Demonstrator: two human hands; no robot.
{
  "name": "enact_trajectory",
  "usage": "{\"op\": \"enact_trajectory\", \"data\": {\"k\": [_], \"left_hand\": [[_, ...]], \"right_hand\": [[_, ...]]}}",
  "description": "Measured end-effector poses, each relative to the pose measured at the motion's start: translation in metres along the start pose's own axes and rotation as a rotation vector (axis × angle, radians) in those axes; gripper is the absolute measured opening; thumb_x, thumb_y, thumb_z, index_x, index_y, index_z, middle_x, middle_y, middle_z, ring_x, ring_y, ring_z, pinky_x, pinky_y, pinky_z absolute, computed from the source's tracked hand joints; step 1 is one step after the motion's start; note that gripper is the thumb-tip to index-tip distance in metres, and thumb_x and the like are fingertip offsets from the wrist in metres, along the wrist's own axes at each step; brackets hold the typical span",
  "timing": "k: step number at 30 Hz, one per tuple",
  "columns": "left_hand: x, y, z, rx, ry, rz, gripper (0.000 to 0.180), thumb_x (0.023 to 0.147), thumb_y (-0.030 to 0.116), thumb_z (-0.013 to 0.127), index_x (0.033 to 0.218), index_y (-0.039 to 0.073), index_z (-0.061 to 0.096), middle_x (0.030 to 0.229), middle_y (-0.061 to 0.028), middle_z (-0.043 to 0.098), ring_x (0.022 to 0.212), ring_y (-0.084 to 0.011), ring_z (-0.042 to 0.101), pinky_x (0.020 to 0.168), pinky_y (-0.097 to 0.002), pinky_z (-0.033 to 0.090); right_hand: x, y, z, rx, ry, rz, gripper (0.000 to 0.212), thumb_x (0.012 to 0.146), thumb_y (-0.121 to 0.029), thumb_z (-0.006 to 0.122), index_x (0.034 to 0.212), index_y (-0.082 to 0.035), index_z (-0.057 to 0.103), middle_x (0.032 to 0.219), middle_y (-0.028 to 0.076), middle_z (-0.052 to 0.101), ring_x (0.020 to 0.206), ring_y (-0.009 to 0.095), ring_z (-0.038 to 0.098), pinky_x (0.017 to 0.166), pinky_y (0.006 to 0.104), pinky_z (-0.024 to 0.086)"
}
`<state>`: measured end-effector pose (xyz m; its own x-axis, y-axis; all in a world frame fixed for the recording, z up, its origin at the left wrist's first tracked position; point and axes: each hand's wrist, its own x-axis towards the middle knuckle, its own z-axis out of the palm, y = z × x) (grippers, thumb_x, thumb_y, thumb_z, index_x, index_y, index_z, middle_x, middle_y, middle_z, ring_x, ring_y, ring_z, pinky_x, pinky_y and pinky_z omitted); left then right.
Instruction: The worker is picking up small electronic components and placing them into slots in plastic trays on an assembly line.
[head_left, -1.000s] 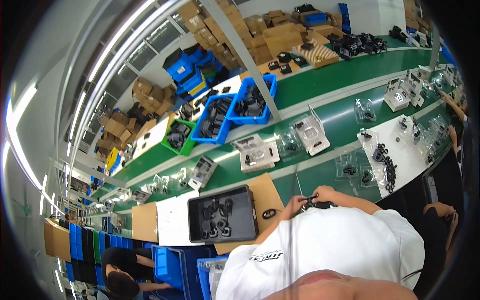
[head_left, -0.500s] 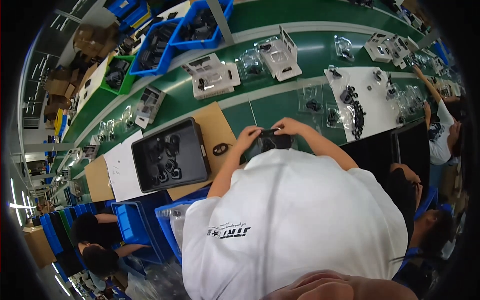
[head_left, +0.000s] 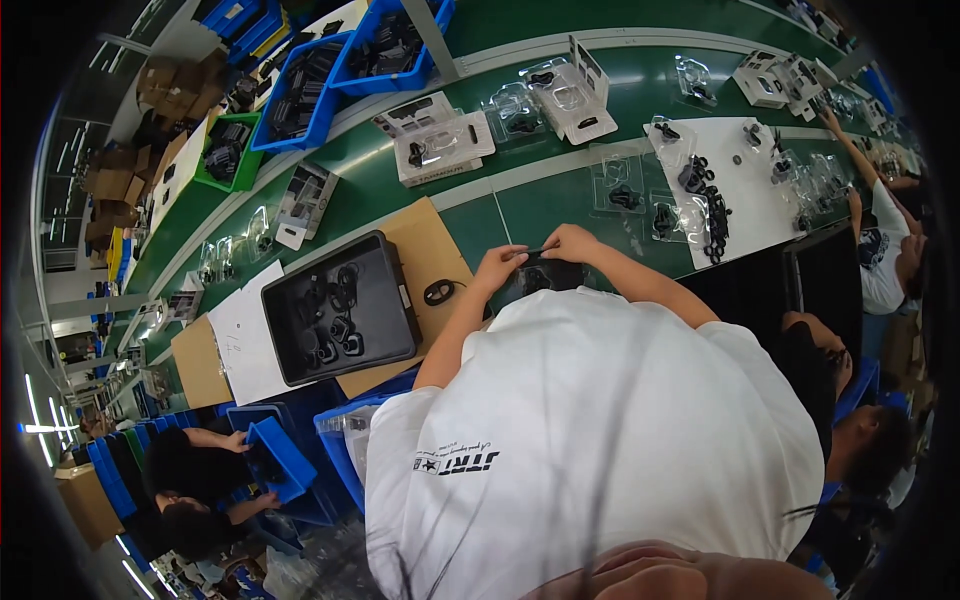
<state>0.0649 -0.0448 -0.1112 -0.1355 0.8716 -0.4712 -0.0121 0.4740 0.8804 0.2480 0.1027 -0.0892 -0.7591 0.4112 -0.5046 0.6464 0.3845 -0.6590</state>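
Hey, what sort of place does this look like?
Probably a factory packing or assembly line: there's a long green table, open white boxes, and blue bins of black parts.

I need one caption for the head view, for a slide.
Left hand and right hand hold a small dark part at a green bench near a black tray.

White tee (head_left: 610,400), short sleeves (head_left: 755,365), dark print (head_left: 460,461) on the left chest!
And look at that print: bold, slanted black lettering, finer script close by, a small boxed star (head_left: 430,466) alongside; past the loose white sleeves, bare forearms (head_left: 457,335), bare hands (head_left: 498,268).
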Motion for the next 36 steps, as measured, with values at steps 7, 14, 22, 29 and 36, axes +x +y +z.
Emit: {"op": "enact_trajectory", "data": {"k": [7,14,22,29,36], "left_hand": [[-0.019,0.014,0.006,0.039,0.057,0.094,0.027,0.085,0.007,0.066,0.111,0.007,0.063,0.085,-0.0075,0.065,0.072,-0.0133,0.058,0.065,-0.0213,0.046],[-0.048,0.018,-0.082,-0.721,0.170,0.171,0.028,0.084,0.001,0.060,0.112,0.006,0.059,0.089,-0.0087,0.064,0.067,-0.0149,0.057,0.061,-0.0242,0.047],[-0.062,0.040,-0.201,-1.100,0.633,0.508,0.028,0.089,0.009,0.060,0.116,0.003,0.052,0.095,-0.0098,0.062,0.066,-0.0128,0.057,0.058,-0.0233,0.048],[0.030,0.027,-0.250,-1.187,0.855,0.376,0.047,0.089,0.012,0.062,0.130,0.006,0.040,0.108,-0.0140,0.057,0.080,-0.0194,0.058,0.070,-0.0291,0.049],[0.077,0.014,-0.253,-1.205,0.825,0.251,0.063,0.090,0.016,0.062,0.142,0.011,0.028,0.127,-0.0191,0.049,0.100,-0.0270,0.057,0.082,-0.0382,0.047]], "right_hand": [[-0.024,-0.030,0.005,-0.095,0.388,-0.190,0.031,0.082,-0.024,0.068,0.109,-0.011,0.070,0.102,0.006,0.069,0.084,0.021,0.064,0.074,0.0315,0.049],[-0.050,-0.035,-0.014,0.398,0.751,-0.236,0.025,0.088,-0.009,0.061,0.112,-0.006,0.065,0.109,0.005,0.066,0.091,0.017,0.061,0.084,0.0259,0.047],[-0.073,-0.006,0.017,0.443,0.714,-0.086,0.022,0.086,-0.002,0.057,0.107,-0.006,0.066,0.097,0.003,0.066,0.080,0.013,0.058,0.073,0.0246,0.046],[-0.033,-0.046,0.013,0.462,0.630,-0.152,0.025,0.083,0.000,0.056,0.103,-0.009,0.067,0.100,0.004,0.064,0.077,0.015,0.060,0.069,0.0249,0.046],[0.015,-0.091,-0.021,-0.107,0.740,-0.309,0.044,0.076,-0.004,0.060,0.119,-0.011,0.057,0.121,0.006,0.059,0.109,0.026,0.057,0.090,0.0332,0.045]]}}
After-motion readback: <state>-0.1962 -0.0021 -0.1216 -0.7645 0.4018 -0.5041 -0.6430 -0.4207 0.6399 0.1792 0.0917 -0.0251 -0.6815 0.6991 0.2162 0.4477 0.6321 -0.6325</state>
